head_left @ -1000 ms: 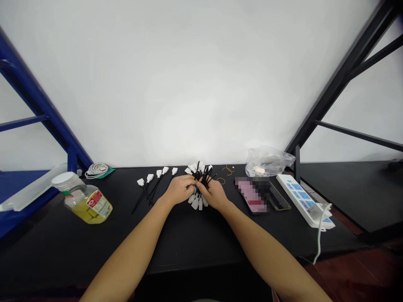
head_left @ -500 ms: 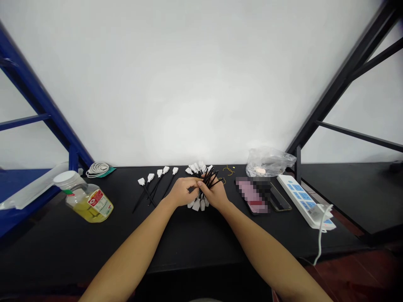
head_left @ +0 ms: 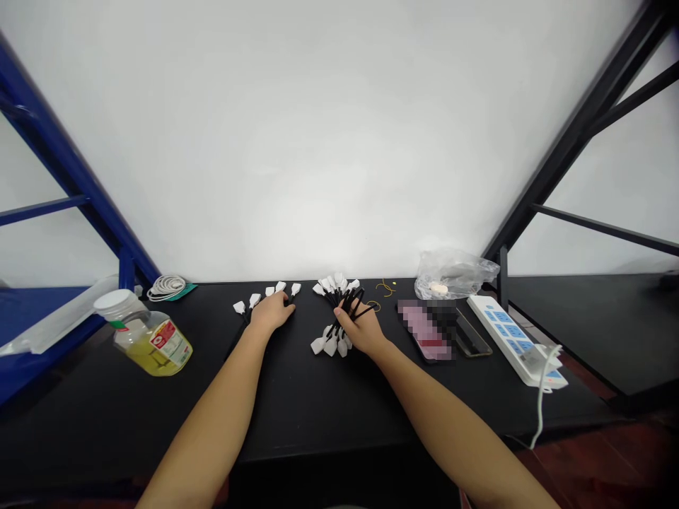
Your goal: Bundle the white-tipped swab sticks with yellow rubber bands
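My right hand (head_left: 361,326) is closed around a bundle of short black cables (head_left: 354,300) at the middle of the table. White flat ends (head_left: 335,283) fan out behind the hand, and more white ends (head_left: 329,344) lie in front of it. My left hand (head_left: 271,311) is over the loose black cables with white ends on the left, its thumb apart from the fingers. Right by its fingertips are white ends (head_left: 296,288) of these cables. The hand and forearm cover most of their black lengths.
On the left stand a clear jar (head_left: 153,343) with yellow liquid and a coiled white cable (head_left: 167,286). To the right are yellow ties (head_left: 386,288), two phones (head_left: 472,332), a plastic bag (head_left: 456,272) and a power strip (head_left: 509,332). A white wall (head_left: 339,141) rises behind the black table (head_left: 308,410).
My left hand has left the bundle and moved left to the loose cables. My right hand stays in place, still holding the bundle.
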`<action>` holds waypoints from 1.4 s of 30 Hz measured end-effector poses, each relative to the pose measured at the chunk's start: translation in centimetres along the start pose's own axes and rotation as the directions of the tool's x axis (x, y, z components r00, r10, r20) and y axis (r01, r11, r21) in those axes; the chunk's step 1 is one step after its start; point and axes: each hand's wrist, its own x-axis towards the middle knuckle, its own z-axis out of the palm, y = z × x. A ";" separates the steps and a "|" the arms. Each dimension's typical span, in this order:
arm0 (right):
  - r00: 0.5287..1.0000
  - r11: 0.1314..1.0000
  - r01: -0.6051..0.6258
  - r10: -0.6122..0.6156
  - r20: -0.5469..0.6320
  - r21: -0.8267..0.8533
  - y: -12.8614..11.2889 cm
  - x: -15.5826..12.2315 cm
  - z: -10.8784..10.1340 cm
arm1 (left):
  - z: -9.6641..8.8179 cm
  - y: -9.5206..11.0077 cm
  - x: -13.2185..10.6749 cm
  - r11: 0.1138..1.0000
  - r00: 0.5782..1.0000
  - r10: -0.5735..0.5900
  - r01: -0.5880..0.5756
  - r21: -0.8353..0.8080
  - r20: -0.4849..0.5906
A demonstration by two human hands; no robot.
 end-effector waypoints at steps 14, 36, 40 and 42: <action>1.000 1.000 0.001 -0.001 0.021 -0.021 -0.2 0.0 -0.2 | 0.2 2.6 -0.4 0.516 0.977 0.201 -0.166 -0.840 -0.070; 0.998 1.000 0.019 -0.020 0.062 0.017 -0.1 -0.1 -0.3 | 0.5 6.1 -3.9 0.481 0.796 0.596 -0.253 -0.839 0.101; 0.999 0.999 0.027 -0.026 0.048 -0.028 -0.3 0.0 -0.3 | 0.1 4.4 -2.5 0.625 0.892 0.448 -0.357 -0.694 -0.056; 0.999 0.999 0.025 -0.023 0.044 -0.045 -0.3 0.0 -0.3 | -0.6 2.9 -1.7 0.810 0.930 0.270 -0.359 -0.465 -0.248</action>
